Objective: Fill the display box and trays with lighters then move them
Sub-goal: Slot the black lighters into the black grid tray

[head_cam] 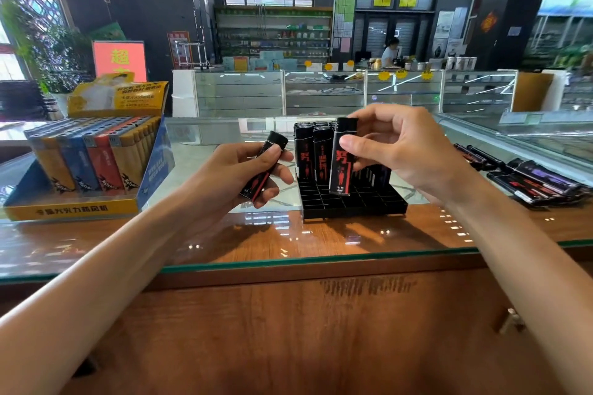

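Display box [73, 210] of coloured lighters stands on the table [288, 240], well left of the left hand [244, 170]. Black tray [353, 205], partly filled, sits between both hands. Left hand grips a tilted black lighter [268, 163]; right hand [407, 151] pinches a second lighter [341, 167] upright just above the tray.

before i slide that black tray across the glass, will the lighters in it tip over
The black tray probably slides easily on the smooth glass. The lighters are tall and narrow but sit in grid slots, so they likely stay upright. They fill only the back, so it may lift back-heavy.
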`<control>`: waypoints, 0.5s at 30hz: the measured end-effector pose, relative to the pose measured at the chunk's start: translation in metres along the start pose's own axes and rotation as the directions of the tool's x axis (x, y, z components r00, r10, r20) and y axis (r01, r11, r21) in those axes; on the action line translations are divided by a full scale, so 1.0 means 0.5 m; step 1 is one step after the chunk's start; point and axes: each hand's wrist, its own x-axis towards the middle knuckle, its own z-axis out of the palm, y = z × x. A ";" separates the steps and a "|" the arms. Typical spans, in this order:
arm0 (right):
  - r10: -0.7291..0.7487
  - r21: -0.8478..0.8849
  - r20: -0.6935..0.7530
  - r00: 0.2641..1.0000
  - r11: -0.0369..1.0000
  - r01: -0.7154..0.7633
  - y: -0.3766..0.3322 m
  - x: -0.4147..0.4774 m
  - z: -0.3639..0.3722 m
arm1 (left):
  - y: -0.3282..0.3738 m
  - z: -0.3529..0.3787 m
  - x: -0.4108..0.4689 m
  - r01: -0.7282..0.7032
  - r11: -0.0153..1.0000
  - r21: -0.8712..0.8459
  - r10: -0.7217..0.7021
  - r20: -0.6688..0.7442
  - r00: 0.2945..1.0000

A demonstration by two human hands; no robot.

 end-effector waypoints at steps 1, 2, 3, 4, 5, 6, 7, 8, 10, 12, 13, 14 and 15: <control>-0.010 -0.026 -0.005 1.000 1.000 0.010 -0.004 0.007 0.005 | 0.000 0.000 0.001 0.003 1.000 0.003 -0.003 -0.015 1.000; -0.024 -0.055 -0.012 1.000 0.998 0.023 -0.008 0.014 0.010 | -0.001 0.000 0.001 0.006 1.000 0.004 -0.006 -0.026 1.000; -0.040 -0.089 -0.021 0.999 0.995 0.038 -0.011 0.022 0.014 | -0.001 0.000 0.001 0.008 1.000 0.004 -0.008 -0.033 0.999; -0.060 -0.130 -0.031 0.998 0.990 0.055 -0.014 0.030 0.019 | -0.001 -0.001 0.001 0.010 1.000 0.003 -0.010 -0.038 0.999; -0.081 -0.181 -0.046 0.996 0.981 0.071 -0.017 0.039 0.023 | -0.002 -0.002 0.001 0.012 1.000 0.001 -0.012 -0.043 0.999; -0.106 -0.238 -0.059 0.993 0.967 0.089 -0.019 0.047 0.027 | -0.002 -0.002 0.001 0.013 1.000 0.000 -0.013 -0.047 0.999; -0.132 -0.298 -0.067 0.989 0.949 0.106 -0.020 0.055 0.031 | -0.003 -0.003 0.002 0.014 1.000 -0.001 -0.014 -0.050 0.999; -0.157 -0.354 -0.071 0.985 0.927 0.122 -0.020 0.062 0.035 | -0.003 -0.003 0.002 0.015 1.000 -0.002 -0.015 -0.053 0.998; -0.196 -0.429 -0.073 0.978 0.891 0.147 -0.020 0.072 0.043 | -0.004 -0.003 0.003 0.015 1.000 -0.003 -0.015 -0.058 0.998; -0.210 -0.468 -0.080 0.974 0.871 0.150 -0.017 0.078 0.053 | -0.004 -0.004 0.003 0.017 1.000 -0.002 -0.017 -0.062 0.998; -0.214 -0.486 -0.078 0.974 0.861 0.150 -0.014 0.080 0.057 | -0.004 -0.004 0.003 0.018 1.000 0.000 -0.018 -0.062 0.998; -0.216 -0.507 -0.069 0.974 0.849 0.152 -0.011 0.081 0.060 | -0.003 -0.004 0.003 0.017 1.000 0.001 -0.017 -0.060 0.998; -0.216 -0.526 -0.055 0.975 0.836 0.155 -0.008 0.082 0.064 | -0.003 -0.004 0.003 0.017 1.000 0.001 -0.017 -0.060 0.998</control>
